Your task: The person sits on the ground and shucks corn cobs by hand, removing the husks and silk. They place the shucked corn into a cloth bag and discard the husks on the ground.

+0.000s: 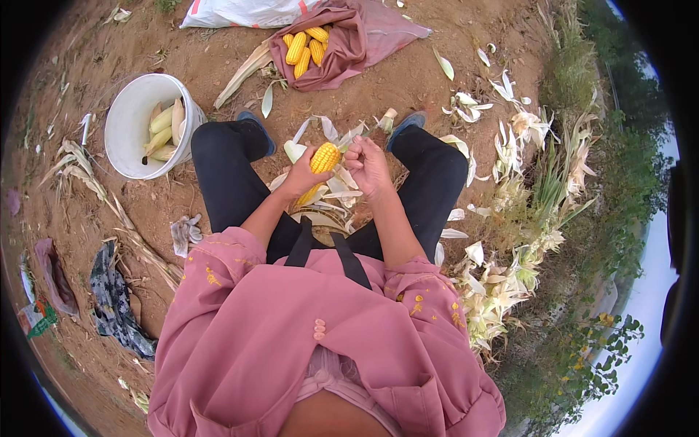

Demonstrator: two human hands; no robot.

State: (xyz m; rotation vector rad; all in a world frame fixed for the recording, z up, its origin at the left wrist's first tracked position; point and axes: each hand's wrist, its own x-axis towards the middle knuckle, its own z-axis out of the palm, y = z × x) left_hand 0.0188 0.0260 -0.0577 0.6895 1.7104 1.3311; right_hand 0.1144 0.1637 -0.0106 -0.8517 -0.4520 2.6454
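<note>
My left hand [301,177] is wrapped around a husked ear of yellow corn [326,158], held tilted between my knees. Its upper end points away from me, and the lower end shows below my thumb. Just right of the ear, my right hand [368,166] is raised with its fingers curled closed; nothing is plainly visible in it. Loose pale husks [344,188] lie on the ground beneath both hands. Beyond my left fingers is a pale green husk piece or husked-over ear [295,151], partly hidden.
A white bucket [123,128] with several unhusked ears [163,123] stands left of my knee. Ahead lies an open reddish sack [349,41] of yellow ears [296,49], beside a white sack [246,12]. Husks [491,289] are heaped right; a glove [185,235] and camouflage cloth [117,306] lie left.
</note>
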